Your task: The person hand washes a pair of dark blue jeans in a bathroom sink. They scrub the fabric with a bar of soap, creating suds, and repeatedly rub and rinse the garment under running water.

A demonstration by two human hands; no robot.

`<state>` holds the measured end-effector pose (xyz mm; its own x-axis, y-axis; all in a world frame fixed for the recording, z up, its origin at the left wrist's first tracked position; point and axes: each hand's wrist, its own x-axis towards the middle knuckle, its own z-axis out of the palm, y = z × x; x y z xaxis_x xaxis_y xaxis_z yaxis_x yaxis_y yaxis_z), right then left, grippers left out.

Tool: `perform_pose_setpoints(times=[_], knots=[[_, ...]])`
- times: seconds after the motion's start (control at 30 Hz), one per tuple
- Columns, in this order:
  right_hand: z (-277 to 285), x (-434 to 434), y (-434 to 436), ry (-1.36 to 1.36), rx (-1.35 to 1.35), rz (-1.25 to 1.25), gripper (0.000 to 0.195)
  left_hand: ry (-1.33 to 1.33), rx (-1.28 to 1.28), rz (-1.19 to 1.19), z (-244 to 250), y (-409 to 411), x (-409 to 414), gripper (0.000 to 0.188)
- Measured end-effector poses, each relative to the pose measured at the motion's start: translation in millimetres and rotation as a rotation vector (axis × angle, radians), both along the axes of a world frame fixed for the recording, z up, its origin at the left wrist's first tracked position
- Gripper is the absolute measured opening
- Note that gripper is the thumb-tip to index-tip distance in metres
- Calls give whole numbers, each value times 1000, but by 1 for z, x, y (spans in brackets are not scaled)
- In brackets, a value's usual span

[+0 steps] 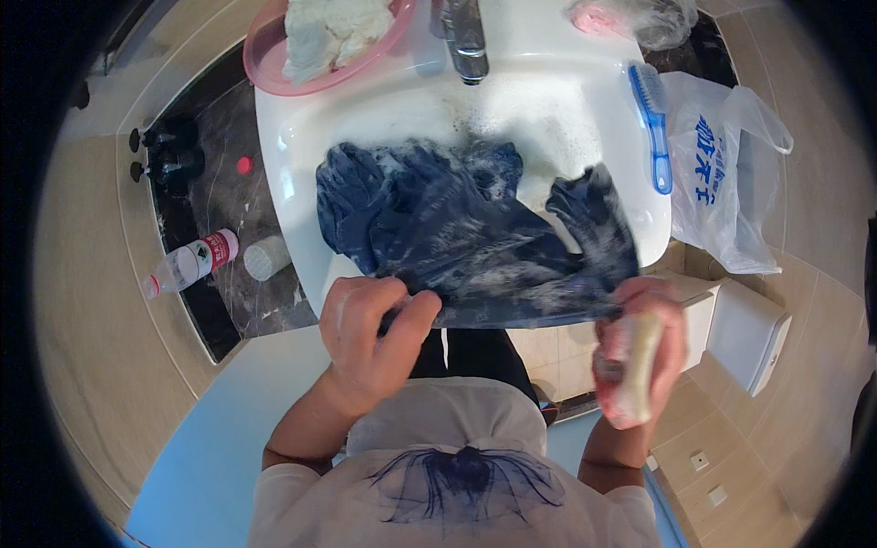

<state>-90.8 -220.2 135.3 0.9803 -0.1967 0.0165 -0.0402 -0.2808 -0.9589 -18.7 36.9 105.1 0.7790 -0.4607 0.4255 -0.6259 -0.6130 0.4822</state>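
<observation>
A dark blue wet garment [473,233] with white suds lies bunched in the white washbasin [562,103], its near edge drawn out over the rim towards me. My left hand [373,335] grips that edge at its left end, thumb and fingers closed on the cloth. At the right end, my right hand [647,342] holds a cream-coloured bar [643,370], which looks like soap. Motion blurs this hand; it meets the cloth's corner, but whether it also pinches it I cannot tell. Behind the garment, the metal faucet [467,41] reaches over the basin.
On the basin's back left rests a pink plastic basin [264,65] with white cloth [329,41]. A blue scrubbing brush [656,130] lies along the right rim beside a white plastic bag [726,171]. Leftward are a plastic bottle [192,262], a whitish cup [266,258] and a red cap [244,164].
</observation>
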Motion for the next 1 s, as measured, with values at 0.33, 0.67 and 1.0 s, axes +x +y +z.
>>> perform_pose_setpoints(times=[0.33,0.67,1.0], knots=[[-72,-39,-4,324,226,210,77,466,440,-153,-18,5,-2,32],[-94,102,-53,580,-411,230,78,320,372,-290,-74,-89,-1,24],[-64,71,-63,785,-202,177,65,427,91,-229,-86,-41,-24,28]])
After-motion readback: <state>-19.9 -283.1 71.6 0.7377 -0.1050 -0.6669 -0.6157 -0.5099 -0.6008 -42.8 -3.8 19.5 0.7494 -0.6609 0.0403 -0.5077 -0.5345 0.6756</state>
